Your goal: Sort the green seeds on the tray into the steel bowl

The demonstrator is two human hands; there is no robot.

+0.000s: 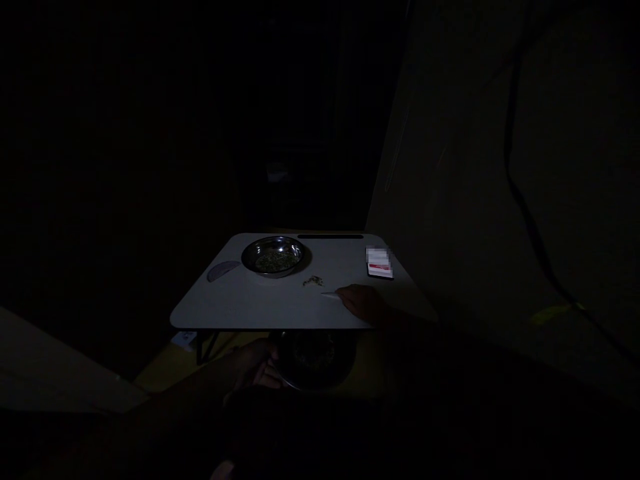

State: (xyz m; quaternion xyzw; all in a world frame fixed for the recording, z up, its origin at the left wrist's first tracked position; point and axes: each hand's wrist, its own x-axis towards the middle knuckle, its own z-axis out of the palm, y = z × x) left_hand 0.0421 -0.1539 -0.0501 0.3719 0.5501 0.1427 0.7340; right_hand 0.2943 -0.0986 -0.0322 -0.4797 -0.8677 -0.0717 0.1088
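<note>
My left hand point(263, 363) grips the left rim of a dark round metal bowl point(320, 385), held just below the table's front edge. Bits of something pale lie inside it, too dim to name. Resting on the tabletop, my right hand point(361, 301) is closed on a thin, pale, pointed strip point(330, 295); its kind is unclear. Just beyond the strip's tip sits a small heap of pale and dark bits point(314, 281). Farther back stands a shiny steel bowl point(274, 270) with chopped greenish pieces point(276, 260) in it.
The white folding table point(235, 310) has a dark slot point(330, 236) at its far edge. A phone with a lit screen point(380, 263) lies at the right. A pale printed half-round mark point(223, 270) shows at the left. A wall point(475, 200) with a hanging cable point(517, 193) rises at right.
</note>
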